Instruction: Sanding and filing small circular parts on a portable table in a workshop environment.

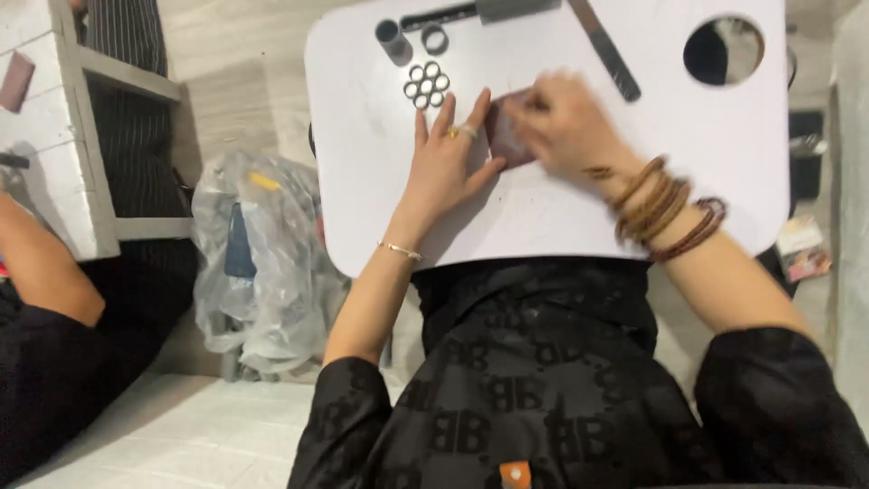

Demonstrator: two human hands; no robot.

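Nearest the camera is the person's black patterned top (543,380), filling the lower frame, with both sleeves running up toward a white desk (561,217). At far left another person's bare arm (41,267) and dark clothing show beside a white shelf (86,136); next to that, on the floor, lies a crumpled clear plastic bag (262,263) with dark and yellow things inside. The left hand (446,158) rests flat on the desk, fingers spread wide, with rings on one finger and a thin bracelet at the wrist; its thumb and forefinger side touches the edge of a small dark reddish-brown sheet (507,136) that lies flat near the middle of the desk. The right hand (566,122), blurred by motion, lies over the right part of that sheet with the fingers bent down on it; whether it grips the sheet or only presses on it I cannot tell. Several brown bead bracelets (661,208) ring the right wrist. Just beyond the left fingertips sits a tight cluster of small grey rings (426,83), and farther back a short grey tube (393,41) and one single ring (434,39). Along the far edge lie a dark bar (444,15) and a grey block (516,8), and a long flat file (605,50) slants to the right. A round hole (723,51) opens in the desk's far right corner.
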